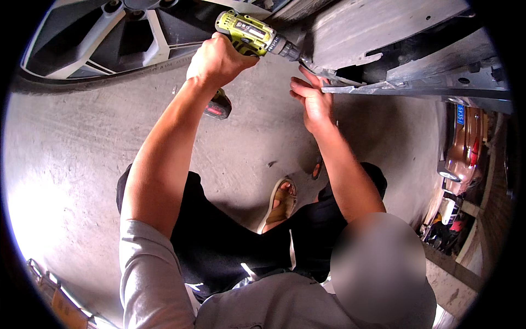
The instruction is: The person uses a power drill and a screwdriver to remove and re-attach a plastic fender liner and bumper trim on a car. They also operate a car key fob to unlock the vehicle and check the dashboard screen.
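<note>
left hand point(216, 60) wrapped firmly around handle of yellow-green cordless drill point(241, 28); grip fully closed on it, handle mostly hidden by hand and wrist. drill is at top center, lying across view, black chuck point(287, 49) pointing right and a bit down, toward edge of grey underbody panel point(361, 33). can't tell if bit is touching. dark battery base point(218, 105) shows below left wrist.

right hand point(316, 104) is just below chuck end, palm partly turned up, fingers loosely bent and apart, reaching up to panel edge. fingertips partly hidden, so can't tell if that grip has hold of anything.

spoked wheel point(159, 33) with tire at upper left, just beside drill. concrete floor point(82, 137) below. person squats, black trousers point(219, 236), brown sandal point(282, 200) between knees. brown car point(463, 148) well apart at right.
</note>
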Action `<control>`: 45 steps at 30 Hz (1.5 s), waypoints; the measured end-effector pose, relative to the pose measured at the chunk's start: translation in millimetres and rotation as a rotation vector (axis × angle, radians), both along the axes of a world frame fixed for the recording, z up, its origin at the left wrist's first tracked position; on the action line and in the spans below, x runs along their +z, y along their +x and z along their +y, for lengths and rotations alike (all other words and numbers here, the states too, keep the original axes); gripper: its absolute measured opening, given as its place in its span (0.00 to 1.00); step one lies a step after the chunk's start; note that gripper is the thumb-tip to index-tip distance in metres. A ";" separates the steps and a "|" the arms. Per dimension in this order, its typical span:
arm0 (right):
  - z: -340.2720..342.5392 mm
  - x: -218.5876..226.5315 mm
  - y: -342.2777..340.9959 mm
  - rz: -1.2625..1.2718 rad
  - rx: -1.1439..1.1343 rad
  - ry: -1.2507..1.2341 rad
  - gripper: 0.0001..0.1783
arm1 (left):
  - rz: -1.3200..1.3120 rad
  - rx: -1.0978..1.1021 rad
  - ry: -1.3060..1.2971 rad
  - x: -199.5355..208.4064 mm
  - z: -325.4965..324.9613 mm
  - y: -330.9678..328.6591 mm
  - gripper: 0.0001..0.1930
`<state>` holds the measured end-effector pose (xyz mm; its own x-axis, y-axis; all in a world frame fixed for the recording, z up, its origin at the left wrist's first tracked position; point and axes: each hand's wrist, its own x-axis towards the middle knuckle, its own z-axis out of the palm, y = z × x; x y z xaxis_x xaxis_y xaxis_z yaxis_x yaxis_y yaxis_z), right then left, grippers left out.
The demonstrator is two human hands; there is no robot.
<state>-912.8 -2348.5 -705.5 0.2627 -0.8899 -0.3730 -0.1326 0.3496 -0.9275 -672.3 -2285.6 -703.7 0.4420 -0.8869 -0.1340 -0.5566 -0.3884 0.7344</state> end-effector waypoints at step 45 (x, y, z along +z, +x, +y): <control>22.2 -14.1 2.4 0.181 0.253 -0.396 0.35 | 0.156 0.054 -0.082 5.5 12.6 0.4 0.29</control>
<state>-910.4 -2326.3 -719.6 0.4511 -0.8890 -0.0789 -0.3390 -0.0889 -0.9366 -671.9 -2272.9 -698.2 0.4690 -0.8732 -0.1325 -0.4136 -0.3497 0.8406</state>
